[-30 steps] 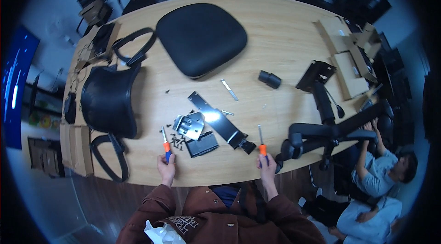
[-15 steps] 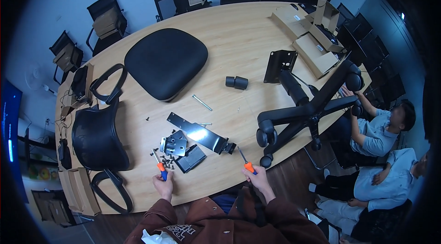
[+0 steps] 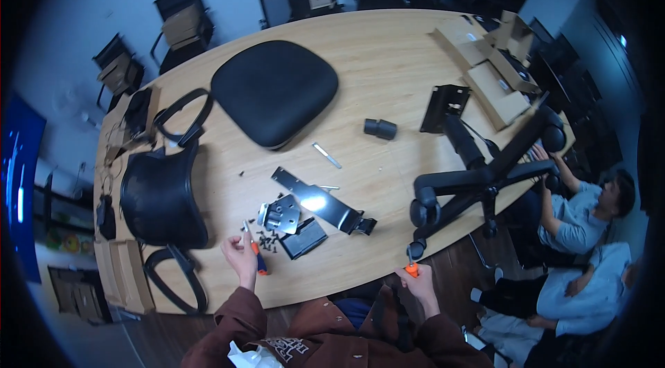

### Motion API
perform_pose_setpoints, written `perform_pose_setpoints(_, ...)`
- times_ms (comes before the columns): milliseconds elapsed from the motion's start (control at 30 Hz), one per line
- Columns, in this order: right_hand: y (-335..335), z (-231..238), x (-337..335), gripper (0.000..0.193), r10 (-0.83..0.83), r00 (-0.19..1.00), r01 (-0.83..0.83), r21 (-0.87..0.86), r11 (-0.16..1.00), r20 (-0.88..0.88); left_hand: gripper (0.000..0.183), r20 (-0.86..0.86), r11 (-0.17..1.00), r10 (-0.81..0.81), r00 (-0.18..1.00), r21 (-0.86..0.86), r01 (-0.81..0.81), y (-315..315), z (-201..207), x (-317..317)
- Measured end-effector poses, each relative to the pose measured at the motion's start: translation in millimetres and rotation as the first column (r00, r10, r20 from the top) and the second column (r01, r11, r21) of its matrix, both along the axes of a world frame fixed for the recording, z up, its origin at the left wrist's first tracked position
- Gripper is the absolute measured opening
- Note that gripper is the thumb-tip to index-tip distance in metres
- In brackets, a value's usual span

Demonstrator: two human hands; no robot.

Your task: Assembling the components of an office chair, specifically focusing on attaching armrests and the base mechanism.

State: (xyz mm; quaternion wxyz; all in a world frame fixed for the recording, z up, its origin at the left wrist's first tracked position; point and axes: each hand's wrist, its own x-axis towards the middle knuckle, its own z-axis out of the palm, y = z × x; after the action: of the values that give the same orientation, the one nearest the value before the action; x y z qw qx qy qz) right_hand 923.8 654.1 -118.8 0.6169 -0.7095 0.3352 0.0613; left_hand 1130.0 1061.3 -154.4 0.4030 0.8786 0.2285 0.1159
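My left hand (image 3: 240, 256) is closed around the shaft side of a screwdriver (image 3: 260, 263). The orange and blue handle shows on the hand's right, and the tip points up toward several black screws (image 3: 267, 240). My right hand (image 3: 418, 281) grips a second screwdriver (image 3: 412, 270) with an orange handle, held upright near the table's front edge. Between the hands lie a silver metal mechanism (image 3: 282, 216), a black box-shaped part (image 3: 305, 239) and a long shiny black bracket (image 3: 320, 203). Beside the right hand is a caster of the upturned black chair base (image 3: 478, 181).
A black seat cushion (image 3: 277, 91) lies farther back. At left are a backrest (image 3: 161, 196) and two armrest loops (image 3: 187, 119). A black cylinder (image 3: 380, 128), a long bolt (image 3: 327, 155) and opened cartons (image 3: 495, 94) are also on the table. People sit at right, one reaching toward the base.
The whole view has shifted, moving the table to the right. My right hand has moved right, away from the bracket's end. My left hand has changed its hold from the handle toward the shaft.
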Motion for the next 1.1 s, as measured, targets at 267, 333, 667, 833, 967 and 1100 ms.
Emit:
perform_pose_setpoints(267,-24,-12,2,0.028,-0.019,0.996,0.013,0.057,0.998,0.091,0.046,-0.228,0.982,0.103,0.968,0.179,-0.062,34,-40,-23)
perform_pose_setpoints(333,-27,-11,5,0.03,0.048,0.999,-0.048,0.026,0.998,0.013,0.049,-0.358,0.99,0.111,0.927,0.122,-0.072,25,-39,-34)
perform_pose_setpoints(667,-55,-14,8,0.034,0.038,0.999,-0.038,0.012,0.999,-0.035,0.066,-0.102,0.983,-0.133,0.986,-0.141,0.118,-73,30,202)
perform_pose_setpoints(833,-59,-9,-7,0.034,0.052,0.996,-0.055,-0.041,0.998,-0.07,0.102,-0.155,0.645,-0.5,0.852,0.59,0.486,-144,47,251)
perform_pose_setpoints(967,-51,1,-8,0.035,0.004,0.991,-0.006,-0.01,1.0,-0.131,0.102,-0.032,0.61,-0.503,0.864,0.694,0.381,-148,6,269)
perform_pose_setpoints(1100,-42,5,-2,0.036,0.001,0.991,0.006,0.051,0.999,-0.136,0.092,0.093,0.489,-0.674,0.733,0.799,0.349,-129,-6,289)
